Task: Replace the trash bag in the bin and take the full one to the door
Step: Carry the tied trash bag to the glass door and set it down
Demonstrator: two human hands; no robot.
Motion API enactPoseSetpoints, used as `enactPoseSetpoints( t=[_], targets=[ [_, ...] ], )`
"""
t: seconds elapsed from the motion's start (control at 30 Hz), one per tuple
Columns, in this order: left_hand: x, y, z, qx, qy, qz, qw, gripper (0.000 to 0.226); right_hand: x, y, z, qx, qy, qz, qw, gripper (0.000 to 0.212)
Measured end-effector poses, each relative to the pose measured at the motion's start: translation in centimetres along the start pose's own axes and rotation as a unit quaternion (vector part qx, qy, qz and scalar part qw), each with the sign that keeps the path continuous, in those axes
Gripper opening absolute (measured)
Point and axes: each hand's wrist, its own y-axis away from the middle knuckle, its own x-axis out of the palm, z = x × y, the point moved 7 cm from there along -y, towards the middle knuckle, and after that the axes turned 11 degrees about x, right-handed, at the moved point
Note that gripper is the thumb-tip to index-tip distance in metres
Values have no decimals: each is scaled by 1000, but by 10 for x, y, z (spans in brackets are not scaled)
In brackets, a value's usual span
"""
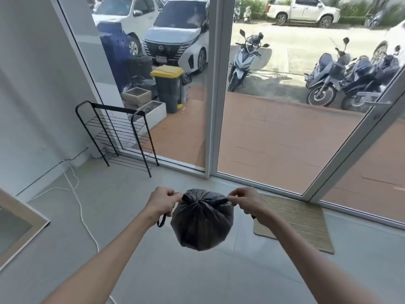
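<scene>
- The full black trash bag (202, 220) hangs in the air above the grey floor (153, 270), held up between two bare hands.
- The left hand (163, 201) is closed tight on the tie strip (186, 197) that comes out of the bag's left side. A loose loop of the strip hangs down below this hand.
- The right hand (245, 199) pinches the tie strip on the bag's right side with its fingers shut on it.
- The top of the bag is bunched shut in the middle, between the two hands.
- The glass door (274, 106) stands just past the bag, with a white frame.
- A tan door mat (306, 222) lies on the floor to the right of the bag, right by the door.
- A black wire rack (122, 132) stands to the left of the bag and further back, against the glass.
- A white cord (81, 207) runs along the floor left of the bag.
- Past the glass, outside, there is a grey bin with a yellow lid (167, 72), a white car (177, 40) with a round badge on its front, and parked motorbikes (243, 60).
- The car's number plate is too blurry to read.
</scene>
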Motion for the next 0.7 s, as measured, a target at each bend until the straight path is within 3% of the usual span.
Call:
enactPoseSetpoints(
  t=[0.23, 0.7],
  targets=[
    [-13, -108, 1, -25, -26, -30, 999, 33, -7, -104, 40, 27, 27, -1, 999, 11],
    [-23, -371, 90, -78, -36, 128, 988, 34, 57, -327, 75, 153, -14, -45, 987, 11]
  ],
)
